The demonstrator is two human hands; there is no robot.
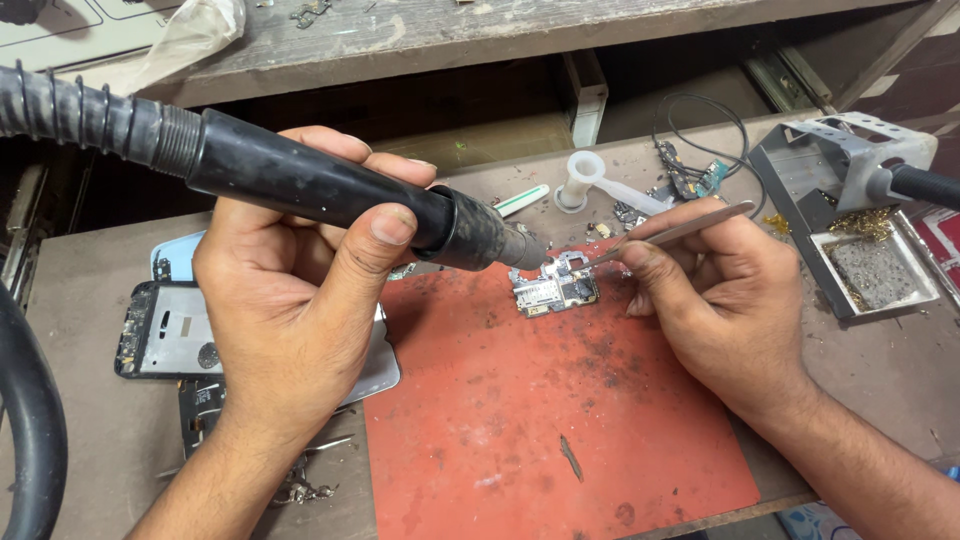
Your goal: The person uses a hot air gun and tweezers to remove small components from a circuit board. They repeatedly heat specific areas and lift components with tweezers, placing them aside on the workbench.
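Note:
My left hand [290, 300] grips a black hot-air wand [320, 190] with a ribbed hose, its metal nozzle [525, 248] pointing at a small phone circuit board [553, 290]. The board lies at the far edge of a scorched red mat [540, 420]. My right hand [710, 300] holds metal tweezers [680, 230], whose tips reach the board's upper right corner. Both hands hover just above the mat.
An opened phone frame [160, 330] lies left of the mat, partly under my left hand. A metal soldering-iron stand [850, 210] with brass wool sits at the right. A white plastic piece [585, 180], black wires and small parts lie behind the board. A wooden shelf [450, 30] runs along the back.

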